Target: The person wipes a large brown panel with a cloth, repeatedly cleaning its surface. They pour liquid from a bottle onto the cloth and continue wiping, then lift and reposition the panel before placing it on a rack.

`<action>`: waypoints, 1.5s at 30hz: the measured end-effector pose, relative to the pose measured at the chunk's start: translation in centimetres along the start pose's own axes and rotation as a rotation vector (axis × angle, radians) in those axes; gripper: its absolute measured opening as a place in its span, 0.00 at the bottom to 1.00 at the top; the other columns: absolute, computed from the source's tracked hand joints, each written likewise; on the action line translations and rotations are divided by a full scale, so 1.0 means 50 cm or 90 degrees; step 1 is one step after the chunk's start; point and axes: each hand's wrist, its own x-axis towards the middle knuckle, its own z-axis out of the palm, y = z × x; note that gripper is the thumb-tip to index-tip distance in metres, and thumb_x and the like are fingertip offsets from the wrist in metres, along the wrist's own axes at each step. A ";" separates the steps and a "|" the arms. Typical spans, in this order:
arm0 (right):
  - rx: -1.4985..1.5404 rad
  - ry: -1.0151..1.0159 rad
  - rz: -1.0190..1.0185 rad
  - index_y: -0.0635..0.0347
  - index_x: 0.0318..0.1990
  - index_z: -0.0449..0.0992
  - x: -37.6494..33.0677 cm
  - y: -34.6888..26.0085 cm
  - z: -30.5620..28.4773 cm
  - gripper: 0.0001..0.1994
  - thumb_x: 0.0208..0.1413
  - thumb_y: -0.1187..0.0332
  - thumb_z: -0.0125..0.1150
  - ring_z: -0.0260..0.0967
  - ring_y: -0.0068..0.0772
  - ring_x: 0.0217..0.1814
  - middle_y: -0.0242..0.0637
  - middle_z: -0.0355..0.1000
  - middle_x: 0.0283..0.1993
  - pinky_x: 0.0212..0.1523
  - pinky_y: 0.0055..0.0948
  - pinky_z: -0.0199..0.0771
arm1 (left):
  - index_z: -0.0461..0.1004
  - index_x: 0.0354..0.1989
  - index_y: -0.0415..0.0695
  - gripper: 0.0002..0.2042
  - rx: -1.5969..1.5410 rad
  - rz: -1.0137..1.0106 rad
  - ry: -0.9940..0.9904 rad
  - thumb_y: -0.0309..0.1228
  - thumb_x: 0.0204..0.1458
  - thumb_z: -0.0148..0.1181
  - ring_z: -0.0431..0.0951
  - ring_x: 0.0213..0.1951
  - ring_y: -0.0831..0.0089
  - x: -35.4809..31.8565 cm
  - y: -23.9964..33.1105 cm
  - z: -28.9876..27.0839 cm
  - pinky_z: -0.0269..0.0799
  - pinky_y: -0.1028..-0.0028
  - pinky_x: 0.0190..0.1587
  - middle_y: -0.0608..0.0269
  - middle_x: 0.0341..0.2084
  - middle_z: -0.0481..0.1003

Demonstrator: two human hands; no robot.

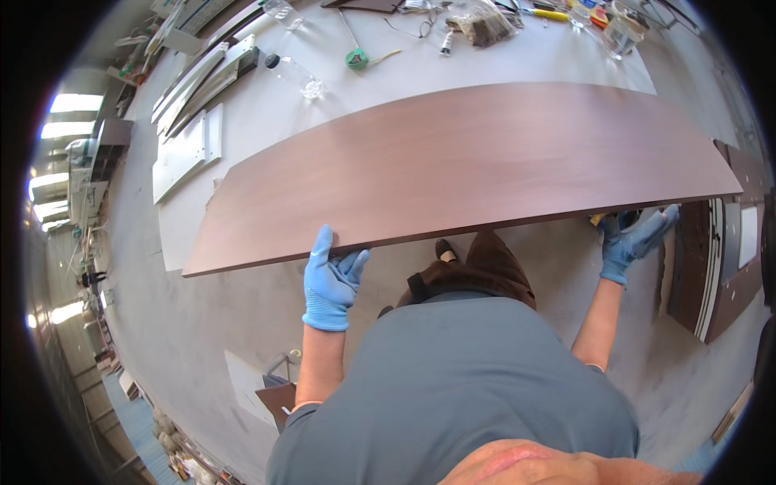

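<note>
A: Where the table (pixel 517 61) runs toward the far edge, what packages or labels show?

B: A clear bag (pixel 483 24) of dark bits lies at the far middle, and a clear tub (pixel 621 35) stands to its right. A clear bottle (pixel 293 74) with a dark cap lies on its side at the far left, and a second bottle (pixel 281 10) is cut off by the top rim. A green tape measure (pixel 356 58) sits between the first bottle and the bag. No label is readable.

A: And the hands?

B: Both wear blue gloves. The left hand (pixel 331 279) grips the near edge of the long brown board (pixel 461 166), thumb on top, fingers under it. The right hand (pixel 634 236) holds the same edge near the board's right end, fingers spread beneath.

A: Where is the board?

B: It lies across the near part of the table, its near edge and left end overhanging the grey floor (pixel 218 323).

A: What is hidden?

B: The board covers the table's near side and part of the right fingers. A yellow bit (pixel 596 218) by the right hand is too small to tell. The small tools at the far right blur together.

A: Anything else around?

B: White panels (pixel 187 149) and metal strips (pixel 198 81) lie on the left of the table. Dark panels (pixel 723 259) are on the floor at right, beside the right hand. Another brown piece (pixel 275 400) lies on the floor near the left forearm.
</note>
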 end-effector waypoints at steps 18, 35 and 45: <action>0.144 -0.145 -0.491 0.59 0.46 0.79 0.386 0.171 0.255 0.39 0.60 0.26 0.53 0.81 0.46 0.42 0.38 0.79 0.38 0.52 0.48 0.86 | 0.78 0.56 0.40 0.33 0.730 1.180 0.482 0.62 0.64 0.59 0.85 0.43 0.57 -0.066 0.095 0.210 0.78 0.59 0.50 0.53 0.42 0.83; 0.214 -0.035 -0.567 0.56 0.59 0.67 0.493 0.160 0.332 0.32 0.66 0.36 0.56 0.81 0.48 0.39 0.37 0.81 0.41 0.49 0.50 0.87 | 0.61 0.17 0.51 0.38 1.004 1.499 0.219 0.77 0.43 0.62 0.63 0.16 0.65 0.046 0.239 0.268 0.65 0.67 0.26 0.67 0.11 0.57; 0.321 -0.106 -0.562 0.60 0.43 0.78 0.503 0.023 0.259 0.30 0.69 0.36 0.55 0.79 0.48 0.34 0.38 0.79 0.34 0.50 0.53 0.86 | 0.63 0.19 0.49 0.38 1.024 1.462 0.299 0.78 0.46 0.61 0.59 0.17 0.69 -0.068 0.232 0.107 0.66 0.71 0.27 0.69 0.14 0.54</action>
